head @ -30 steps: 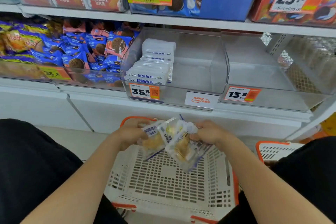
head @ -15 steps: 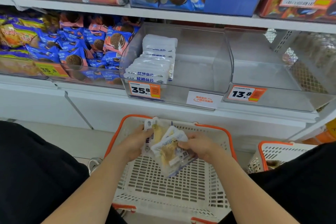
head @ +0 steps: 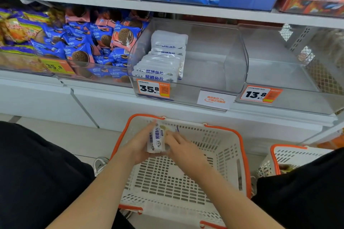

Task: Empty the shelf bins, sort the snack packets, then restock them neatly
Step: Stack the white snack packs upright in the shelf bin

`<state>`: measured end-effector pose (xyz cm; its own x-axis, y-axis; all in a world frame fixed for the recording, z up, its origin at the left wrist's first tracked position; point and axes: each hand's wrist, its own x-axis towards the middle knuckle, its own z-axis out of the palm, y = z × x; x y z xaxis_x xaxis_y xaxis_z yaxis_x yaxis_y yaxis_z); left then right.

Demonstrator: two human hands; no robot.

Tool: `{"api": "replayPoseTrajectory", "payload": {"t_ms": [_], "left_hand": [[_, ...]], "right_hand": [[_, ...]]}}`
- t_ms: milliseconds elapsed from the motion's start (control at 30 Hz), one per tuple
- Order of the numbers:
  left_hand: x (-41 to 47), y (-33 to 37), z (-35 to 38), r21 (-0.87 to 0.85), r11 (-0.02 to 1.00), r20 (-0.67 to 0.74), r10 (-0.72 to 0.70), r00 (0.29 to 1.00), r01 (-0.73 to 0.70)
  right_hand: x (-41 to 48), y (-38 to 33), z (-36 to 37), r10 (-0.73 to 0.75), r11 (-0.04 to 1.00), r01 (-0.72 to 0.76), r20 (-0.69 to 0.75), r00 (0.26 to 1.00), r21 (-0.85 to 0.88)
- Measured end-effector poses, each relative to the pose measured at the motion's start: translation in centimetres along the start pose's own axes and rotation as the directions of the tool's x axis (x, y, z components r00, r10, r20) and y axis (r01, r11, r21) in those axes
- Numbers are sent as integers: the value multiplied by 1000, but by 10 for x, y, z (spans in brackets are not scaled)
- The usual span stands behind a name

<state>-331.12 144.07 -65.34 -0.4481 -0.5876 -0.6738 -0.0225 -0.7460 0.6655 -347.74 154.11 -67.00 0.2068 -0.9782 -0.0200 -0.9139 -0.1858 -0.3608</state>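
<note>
A small stack of white snack packets (head: 156,140) with blue lettering is squeezed upright between my left hand (head: 139,147) and my right hand (head: 183,148), above the far end of a white basket with an orange rim (head: 243,154). In the clear middle shelf bin (head: 236,65), a neat row of the same white packets (head: 163,59) stands along its left side; the rest of that bin is bare. The clear bin to its right (head: 279,72) holds nothing.
The bin on the left is full of blue and pink cookie packets (head: 96,42). Boxed biscuits fill the upper shelf (head: 167,8). A second white and orange basket (head: 286,156) sits at the right. My black-clad knees flank the basket.
The loose packets fanned between my hands have been gathered into one tight upright stack, and both hands have moved forward toward the shelf end of the basket.
</note>
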Motion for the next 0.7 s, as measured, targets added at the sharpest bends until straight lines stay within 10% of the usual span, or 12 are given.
{"api": "replayPoseTrajectory", "payload": {"t_ms": [167,367,533,700], "left_hand": [[-10,5,-5,295,948,39,111,993,-118],[-41,27,13,700,664,194,174,965,-260],[-73,64,23,829,427,311,186,932,-361],[-109,122,40,768,378,397,353,847,-517]], "right_hand": [[-9,-2,-20,-65,985,64,0,998,161],[-1,-6,-43,237,958,-219,-77,969,186],[0,-17,-82,156,865,-196,123,980,462],[2,-30,-146,215,736,-80,-121,969,672]]}}
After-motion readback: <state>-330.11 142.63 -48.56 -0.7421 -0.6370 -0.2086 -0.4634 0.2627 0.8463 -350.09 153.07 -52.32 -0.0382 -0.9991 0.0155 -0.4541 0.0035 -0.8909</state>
